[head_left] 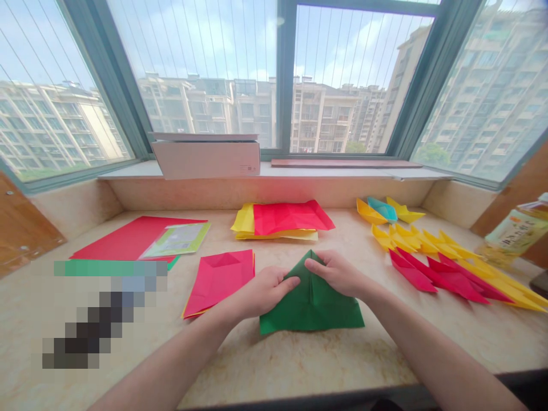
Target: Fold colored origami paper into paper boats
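Note:
A sheet of green paper (312, 308), folded to a point at the top with a wide straight lower edge, is held up just over the counter. My left hand (274, 288) grips its left slope, thumb in front and the other fingers behind. Near the peak, my right hand (336, 271) pinches the right slope, its thumb lying on the front face. A vertical crease runs down the paper's middle. To the left of my left hand lies a stack of creased pink-red paper (222, 279), with a yellow edge showing beneath.
Red and yellow creased sheets (293, 218) lie at the back. Folded yellow boats (405, 237) and red boats (445, 277) stand at right, near a bottle (516, 231). Red paper (124, 238) and a green-white packet (177, 240) lie left. A white box (208, 158) sits on the sill.

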